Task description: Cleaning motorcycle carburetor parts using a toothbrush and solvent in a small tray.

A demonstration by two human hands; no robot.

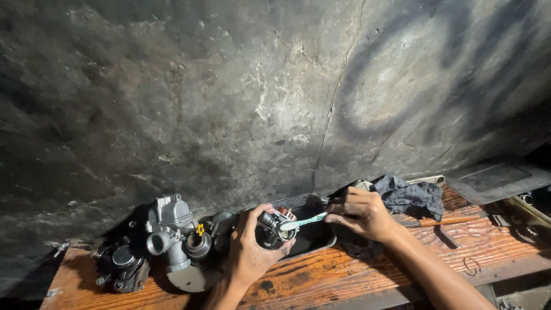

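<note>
At a worn wooden bench (321, 281) set against a dark, cracked wall (241, 97), a person works with both bare hands over a shallow dark metal tray (313, 241). The left hand (249, 250) is curled around a small metal engine part (274, 225), fingers wrapped about its body and thumb on top, holding it up just above the near edge of the tray. The right hand (363, 213) pinches the handle of a pale green toothbrush (303, 221) between thumb and fingertips; the brush lies nearly level, and its head meets the open end of the part in the left hand.

To the left of that hand, a silver-grey carburettor (169, 227) stands on the bench, with a round port facing forward and a small yellow fitting (200, 229) on its side. It sits partly on a round metal dish (192, 276). Farther left, close to the bench's end, lies a darker, grimier engine piece (121, 261).

Behind the right hand, a crumpled dark grey rag (410, 195) is heaped on the bench, and a tool with a wooden handle (453, 220) lies just beside it, pointing right. At the far right, a flat dark lid or tray (496, 179) rests against the wall, though the shadow there hides the small things near it.
</note>
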